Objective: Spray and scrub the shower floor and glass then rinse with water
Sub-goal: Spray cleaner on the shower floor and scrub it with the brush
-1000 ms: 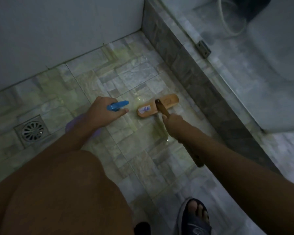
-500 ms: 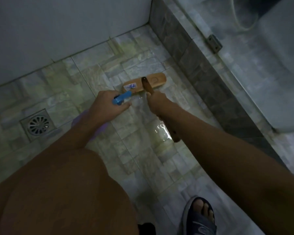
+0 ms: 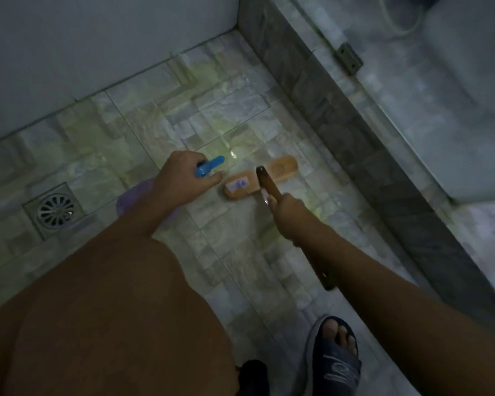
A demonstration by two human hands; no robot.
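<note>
My left hand (image 3: pixel 183 181) grips a spray bottle with a blue nozzle (image 3: pixel 209 165) and a purple body (image 3: pixel 132 200), mostly hidden under my wrist; the nozzle points right toward the brush. My right hand (image 3: pixel 289 212) holds the dark handle (image 3: pixel 267 182) of a wooden scrub brush (image 3: pixel 260 181), whose head lies flat on the wet tiled shower floor (image 3: pixel 160 118). A small label shows on the brush head's left end. The handle's rear end sticks out under my forearm.
A round metal floor drain (image 3: pixel 56 210) sits at the left. A dark stone kerb (image 3: pixel 352 132) with a metal hinge plate (image 3: pixel 349 62) runs diagonally on the right. A white wall (image 3: pixel 83 38) closes the back. My slippered foot (image 3: pixel 335 358) stands at the bottom.
The brush went forward toward the wall, then came back toward me and to the right. My left hand stays beside it with the spray bottle.
</note>
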